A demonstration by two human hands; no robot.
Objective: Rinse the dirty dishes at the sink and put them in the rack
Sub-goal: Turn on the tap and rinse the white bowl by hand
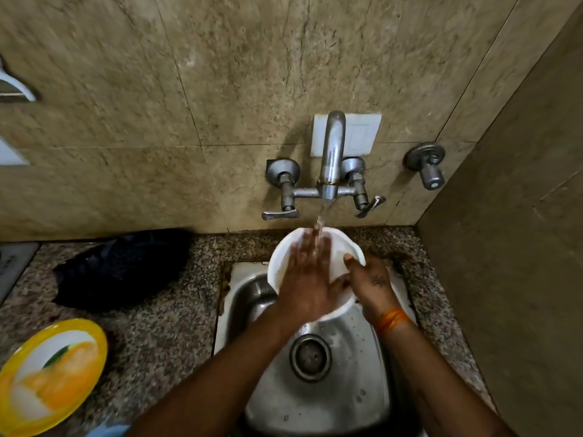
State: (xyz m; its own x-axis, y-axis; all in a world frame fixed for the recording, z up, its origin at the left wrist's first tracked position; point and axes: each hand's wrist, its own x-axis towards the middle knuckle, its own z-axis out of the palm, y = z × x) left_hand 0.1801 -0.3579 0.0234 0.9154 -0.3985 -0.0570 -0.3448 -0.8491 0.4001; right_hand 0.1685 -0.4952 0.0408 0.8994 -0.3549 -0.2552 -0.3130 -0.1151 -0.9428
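Under the running tap (331, 152), a white bowl (285, 257) is held tipped over the sink (347, 389), so the water falls right into it and drains away. Her right hand (372, 285) grips the bowl's rim, thumb curled over the edge, to keep it steady. Her left hand (307, 279) lies flat inside, fingers straight and a little apart, likely to rub the dirt off. On the counter (164, 335) to the left waits a yellow plate (52, 373), near a dark cloth (123, 266). No rack shows.
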